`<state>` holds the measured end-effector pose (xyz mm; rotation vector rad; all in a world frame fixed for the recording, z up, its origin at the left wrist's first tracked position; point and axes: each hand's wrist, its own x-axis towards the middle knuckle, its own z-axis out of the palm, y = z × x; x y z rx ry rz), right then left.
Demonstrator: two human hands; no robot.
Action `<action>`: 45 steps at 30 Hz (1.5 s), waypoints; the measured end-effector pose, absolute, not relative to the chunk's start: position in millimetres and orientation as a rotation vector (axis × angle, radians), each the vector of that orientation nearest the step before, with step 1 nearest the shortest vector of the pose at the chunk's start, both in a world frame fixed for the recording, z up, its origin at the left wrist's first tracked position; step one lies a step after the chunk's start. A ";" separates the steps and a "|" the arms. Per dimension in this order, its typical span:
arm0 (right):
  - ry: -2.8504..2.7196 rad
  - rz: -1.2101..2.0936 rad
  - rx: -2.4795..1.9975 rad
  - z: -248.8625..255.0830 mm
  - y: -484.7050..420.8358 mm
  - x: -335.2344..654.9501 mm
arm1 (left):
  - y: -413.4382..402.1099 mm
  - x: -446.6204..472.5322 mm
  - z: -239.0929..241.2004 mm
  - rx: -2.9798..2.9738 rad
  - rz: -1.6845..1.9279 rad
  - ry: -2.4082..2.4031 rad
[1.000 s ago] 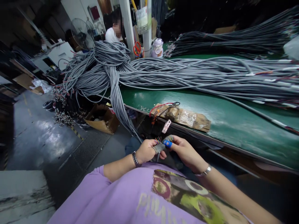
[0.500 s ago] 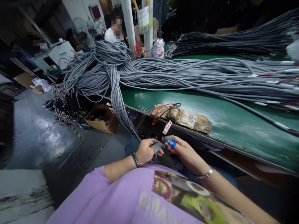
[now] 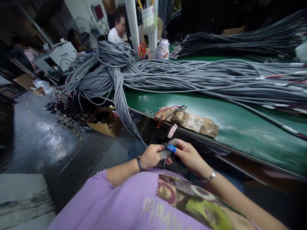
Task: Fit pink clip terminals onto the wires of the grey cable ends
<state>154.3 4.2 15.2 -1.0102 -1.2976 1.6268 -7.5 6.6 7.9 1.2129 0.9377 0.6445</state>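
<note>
My left hand [image 3: 151,156] is closed round the end of a grey cable [image 3: 124,115], whose thin coloured wires [image 3: 163,146] fan out above my thumb. My right hand [image 3: 189,155] pinches at those wire tips. Grey tape covers one finger of each hand, and a blue finger cover [image 3: 171,148] sits on my right thumb. Both hands are in front of my chest, just below the edge of the green table [image 3: 230,124]. The cable runs up from my left hand into a large grey cable bundle [image 3: 168,75] lying across the table.
A taped wooden block [image 3: 192,120] with red and black wires lies at the table edge above my hands. A darker cable pile [image 3: 240,41] fills the far side. A cardboard box [image 3: 104,121] sits on the floor at left. A person in white [image 3: 116,32] sits far back by a fan [image 3: 81,35].
My hands drew slightly apart half a second ago and have closed together again on the wire tips. The view has barely shifted.
</note>
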 end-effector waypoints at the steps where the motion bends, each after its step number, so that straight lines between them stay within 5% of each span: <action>1: -1.328 1.648 -1.005 17.3 4.2 154.0 | 6.0 -6.9 8.5 1.213 0.617 0.924; 14: -1.259 1.434 -1.183 5.8 9.1 156.8 | 3.7 -10.2 13.9 1.188 0.833 1.022; 30: -0.818 1.953 -0.895 13.5 46.4 163.9 | 18.9 -5.1 19.3 0.946 0.788 0.859; 37: -1.012 1.317 -1.137 4.7 45.2 152.2 | 26.4 -0.2 18.4 0.940 0.793 0.837; 45: -0.680 1.682 -0.959 7.2 53.8 145.3 | 27.8 4.3 12.6 0.936 0.767 0.897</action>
